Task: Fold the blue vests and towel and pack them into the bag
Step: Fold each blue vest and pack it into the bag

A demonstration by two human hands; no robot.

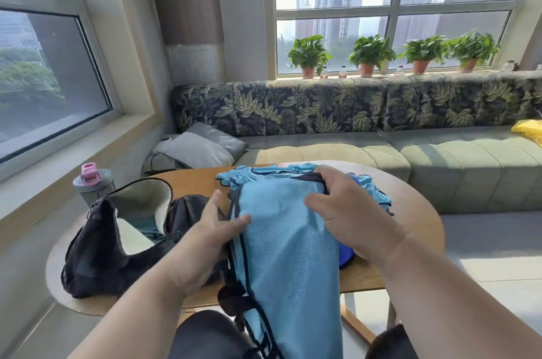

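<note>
A light blue vest (287,256) with dark trim lies across the round wooden table (410,229) and hangs over its near edge toward my lap. My left hand (211,229) grips the vest's left edge, thumb up and fingers on the cloth. My right hand (349,212) holds the vest's far right part, fingers curled over its dark-trimmed edge. More light blue cloth (252,176) is bunched behind it, and a darker blue piece (346,256) shows under my right wrist. The black bag (99,247) stands open at the left, blue fabric visible inside.
A grey bottle with a pink lid (92,185) stands behind the bag. A green sofa (440,159) with leaf-print backrest curves behind the table, grey cushions (199,147) at its left end and a yellow item (528,128) at far right. Potted plants (369,55) line the windowsill.
</note>
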